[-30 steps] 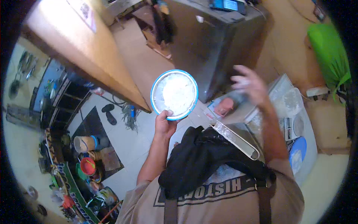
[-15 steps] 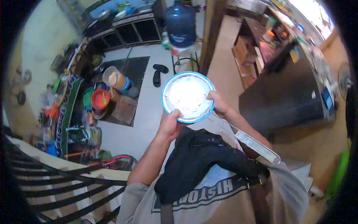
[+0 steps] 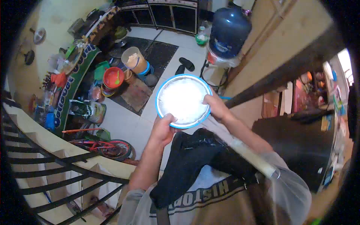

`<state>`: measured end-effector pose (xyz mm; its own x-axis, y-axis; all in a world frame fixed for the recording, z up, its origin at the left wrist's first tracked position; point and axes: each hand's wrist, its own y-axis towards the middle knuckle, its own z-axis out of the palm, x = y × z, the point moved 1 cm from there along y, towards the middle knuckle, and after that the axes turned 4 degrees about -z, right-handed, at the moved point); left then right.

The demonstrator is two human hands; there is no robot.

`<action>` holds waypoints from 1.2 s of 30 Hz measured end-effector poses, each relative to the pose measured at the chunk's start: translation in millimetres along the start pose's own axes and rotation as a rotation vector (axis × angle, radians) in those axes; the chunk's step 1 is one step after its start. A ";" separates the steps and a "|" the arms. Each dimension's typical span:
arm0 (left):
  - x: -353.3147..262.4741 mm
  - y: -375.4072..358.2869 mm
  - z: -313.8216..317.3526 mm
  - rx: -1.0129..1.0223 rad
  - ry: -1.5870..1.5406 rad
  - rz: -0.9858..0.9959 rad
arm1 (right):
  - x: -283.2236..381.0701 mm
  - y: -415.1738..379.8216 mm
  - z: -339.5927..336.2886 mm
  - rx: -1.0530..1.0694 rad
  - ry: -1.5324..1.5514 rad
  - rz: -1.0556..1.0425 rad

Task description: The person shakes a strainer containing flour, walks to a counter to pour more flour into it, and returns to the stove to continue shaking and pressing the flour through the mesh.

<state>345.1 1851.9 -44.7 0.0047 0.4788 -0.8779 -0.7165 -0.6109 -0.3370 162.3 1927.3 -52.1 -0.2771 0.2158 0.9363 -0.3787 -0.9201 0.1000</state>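
A round, blue-rimmed container is held in front of the chest; its inside is overexposed white, so the contents cannot be made out. My left hand grips its lower left edge, thumb over the rim. At the right edge my right hand grips it the same way. A long pale handle slants down to the right below my right forearm; how it joins the container is blurred. A dark cloth lies over the chest just below.
On the floor ahead left are a bucket, a red basin and a bicycle. Black slippers and a blue water jug on a stand are ahead. Black railings stand left, a wooden post right.
The view has turned to the right and the surroundings have shifted. The container has moved slightly left and down in view, still held by both hands.
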 end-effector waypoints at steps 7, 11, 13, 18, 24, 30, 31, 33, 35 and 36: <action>-53.1 64.1 -33.5 -0.055 0.019 -0.008 | 16.5 95.2 13.7 -0.012 -0.013 0.109; -92.9 104.6 -74.7 0.011 -0.377 -0.090 | -12.3 150.7 40.1 -0.088 -0.302 0.053; -100.1 119.8 -73.4 -0.130 -0.187 -0.062 | -4.0 164.2 25.6 -0.055 -0.129 0.257; -165.7 168.3 -141.3 0.072 -0.247 -0.169 | -28.7 224.7 82.3 -0.230 -0.257 -0.020; -217.7 213.4 -186.6 0.090 -0.026 -0.194 | -19.6 277.0 117.6 -0.270 0.026 0.080; -229.0 234.1 -181.5 0.038 0.020 -0.145 | -9.5 294.9 115.2 -0.367 0.053 0.024; -234.6 242.3 -193.0 0.037 -0.045 -0.212 | -27.4 303.5 109.4 -0.437 -0.178 0.042; -255.8 239.3 -191.8 0.107 -0.161 -0.252 | -18.8 324.9 127.2 -0.349 -0.167 0.004; -242.0 244.0 -191.5 0.028 -0.038 -0.199 | -20.0 315.4 113.0 -0.405 -0.047 0.077; -241.0 239.0 -182.4 0.059 -0.004 -0.163 | -8.6 311.4 115.1 -0.360 0.013 0.039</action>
<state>300.0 1475.6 24.3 0.1220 0.5710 -0.8118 -0.7459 -0.4869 -0.4545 148.4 1601.3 9.7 -0.3078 0.1887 0.9326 -0.6536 -0.7542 -0.0631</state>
